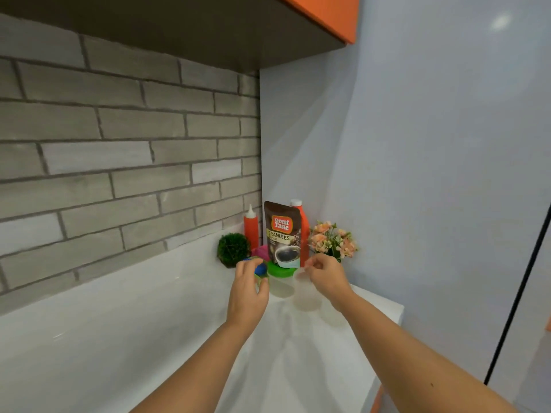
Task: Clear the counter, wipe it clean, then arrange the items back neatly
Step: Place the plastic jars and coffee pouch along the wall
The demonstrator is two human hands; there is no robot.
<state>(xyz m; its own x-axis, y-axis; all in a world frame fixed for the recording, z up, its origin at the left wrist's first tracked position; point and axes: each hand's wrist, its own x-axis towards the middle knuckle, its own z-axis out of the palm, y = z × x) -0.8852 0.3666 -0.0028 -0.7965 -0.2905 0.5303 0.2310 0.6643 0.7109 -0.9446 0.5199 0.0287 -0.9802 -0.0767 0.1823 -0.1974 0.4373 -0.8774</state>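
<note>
Hands both out over the far right corner of the white tabletop (149, 338). Fingers of the left hand (249, 283) curled round a small blue-green item (261, 271), too blurred to identify. Thumb and fingers of the right hand (323, 271) pinched together on the rim of a clear cup (307, 293), which stands on the tabletop. Between the hands, a clear jar (279, 281) with a green lid. Behind it, in the corner, a coffee pouch (281, 231) upright; red bottle (251, 231) to its left, orange bottle (303, 234) partly hidden behind its right edge. Low between red bottle and pouch, a pink tub (262, 251). Leftmost, a moss ball (233, 249); rightmost, flowers (332, 239) by the wall (417, 174).
</note>
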